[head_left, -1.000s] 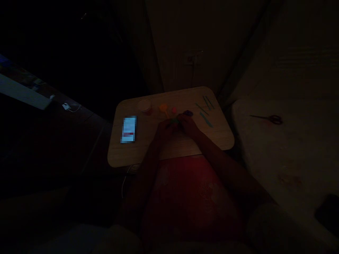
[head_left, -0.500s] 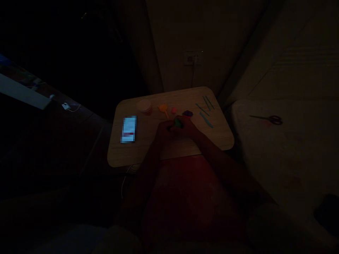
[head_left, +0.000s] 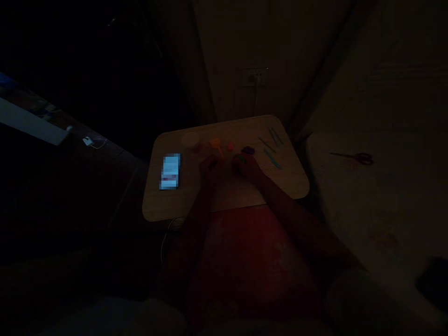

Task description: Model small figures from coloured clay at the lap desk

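My right hand (head_left: 247,167) rests on the tabletop, curled around a small green lump (head_left: 241,159), just in front of a purple lump (head_left: 248,150). My left hand (head_left: 210,169) sits a little apart, with its fingers curled, close behind it an orange plastic tool (head_left: 216,143). The dim light leaves it unclear whether that hand holds anything. A small pink ball (head_left: 229,146) lies between the hands, farther back. A round pale tub (head_left: 191,141) stands at the back, and several thin teal sticks (head_left: 274,136) lie to the right.
The small wooden table (head_left: 182,200) has rounded corners and a lit phone (head_left: 170,171) on its left side. Scissors (head_left: 353,158) lie on a pale surface to the right. A cable (head_left: 164,247) hangs below the table's near edge. A wall socket (head_left: 254,78) is behind.
My hands have separated, with the left moving leftward and away from the right. The green lump stays with my right hand.
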The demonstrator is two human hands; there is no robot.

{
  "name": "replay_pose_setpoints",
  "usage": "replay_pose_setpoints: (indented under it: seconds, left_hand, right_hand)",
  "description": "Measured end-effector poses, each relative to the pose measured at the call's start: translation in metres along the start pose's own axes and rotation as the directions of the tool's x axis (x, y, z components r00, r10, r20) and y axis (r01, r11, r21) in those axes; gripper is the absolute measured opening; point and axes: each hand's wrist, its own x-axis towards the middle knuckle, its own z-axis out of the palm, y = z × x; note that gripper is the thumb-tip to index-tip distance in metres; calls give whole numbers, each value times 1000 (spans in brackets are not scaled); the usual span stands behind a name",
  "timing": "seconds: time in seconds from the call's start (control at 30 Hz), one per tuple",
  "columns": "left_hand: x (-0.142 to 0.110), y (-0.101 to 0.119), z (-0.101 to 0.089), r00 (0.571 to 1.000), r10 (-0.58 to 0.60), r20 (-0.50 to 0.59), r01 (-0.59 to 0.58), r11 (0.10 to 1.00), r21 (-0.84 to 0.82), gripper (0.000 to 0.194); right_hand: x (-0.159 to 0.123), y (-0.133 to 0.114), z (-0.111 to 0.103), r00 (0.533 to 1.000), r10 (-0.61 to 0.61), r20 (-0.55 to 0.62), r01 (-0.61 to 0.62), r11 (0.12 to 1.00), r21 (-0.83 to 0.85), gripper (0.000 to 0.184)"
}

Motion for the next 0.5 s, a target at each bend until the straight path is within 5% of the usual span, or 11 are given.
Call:
replay_pose_setpoints:
  seconds: [0.27, 0.4, 0.5]
  left_hand:
    - [0, -3, 2, 979, 44, -197, -13, 987, 160, 26]
    - [2, -11, 2, 971, 96, -220, -37, 965, 259, 6]
    - [3, -15, 3, 976, 155, -150, -93, 930, 355, 29]
  right_hand:
    - [-1, 1, -1, 999, 25, -31, -27, 998, -53, 71]
    - [2, 0, -2, 984, -71, -162, 49, 990, -131, 48]
    - [3, 3, -2, 970, -151, -189, 109, 970, -216, 27]
